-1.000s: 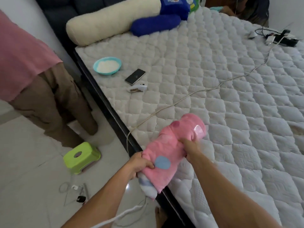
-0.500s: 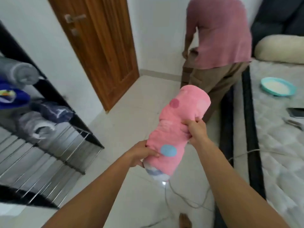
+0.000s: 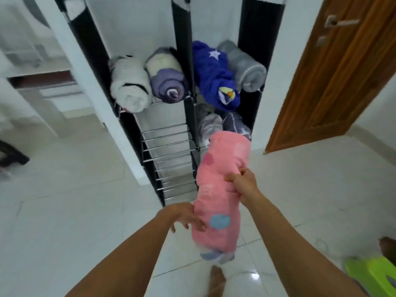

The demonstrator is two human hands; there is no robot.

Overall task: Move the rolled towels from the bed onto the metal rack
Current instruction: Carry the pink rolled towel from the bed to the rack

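Head cam: I held the pink rolled towel (image 3: 220, 189) up in the air, in front of the metal rack (image 3: 169, 151), w/ both hands. My right hand (image 3: 243, 183) pinched its middle tight. My left hand (image 3: 185, 217) had fingers spread, just touching the low end. Top shelf had a white roll (image 3: 128, 84), purple roll (image 3: 166, 76), blue towel (image 3: 214, 76) & grey roll (image 3: 244, 65).

Fluffy pink cloth towel (image 3: 220, 189) – shiny metal rack (image 3: 169, 146) bars, glossy tile floor (image 3: 75, 189), varnished wood door (image 3: 334, 71)

Rack's lower-right towels (image 3: 211, 126) half-hidden behind the pink towel (image 3: 220, 189); green stool (image 3: 372, 277) cut off.
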